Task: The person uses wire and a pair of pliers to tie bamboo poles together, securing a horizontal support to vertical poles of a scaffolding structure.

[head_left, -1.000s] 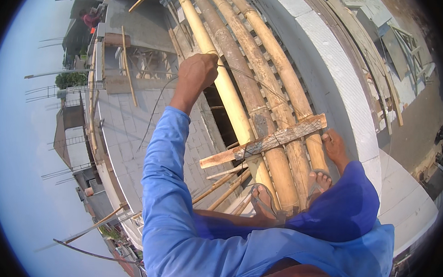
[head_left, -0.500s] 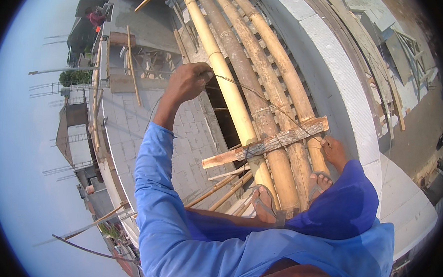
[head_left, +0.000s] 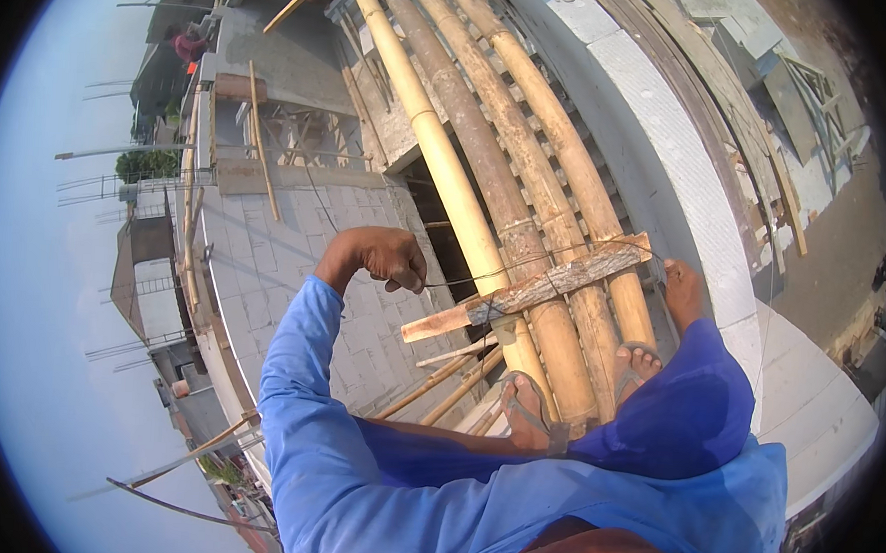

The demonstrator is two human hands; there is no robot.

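Two hands at work, listed from the fingers outward.

Left hand [head_left: 389,257]: fingers curled closed in a fist, pinching the end of a thin wire [head_left: 463,280]. That wire runs taut from the fist toward the right, to where it wraps the near end of a short wooden plank [head_left: 543,287]. So the wire lies to the right of the left fingers, its long axis roughly level, slightly sagging.

Right hand [head_left: 683,289]: rests at the far right end of the same plank, at the outer pole. Whether its fingers are closed on the wire or on the plank cannot be told; they are hidden behind the knuckles. A second strand of wire arcs above the plank toward this hand.

Plank: lies crosswise over three bamboo poles [head_left: 507,210], its left end lower, its right end higher. The left hand is off the plank's left end, apart from it; the right hand touches its right end.

Bamboo poles: side by side, long axis running from the top centre of the view down to the person's feet [head_left: 577,394], which stand on them in sandals.

Surroundings: blue sleeves and blue garment at the lower edge; a grey tiled roof [head_left: 263,267] below left; a white curved wall [head_left: 690,159] to the right; ground well below.

Containers: none seen.
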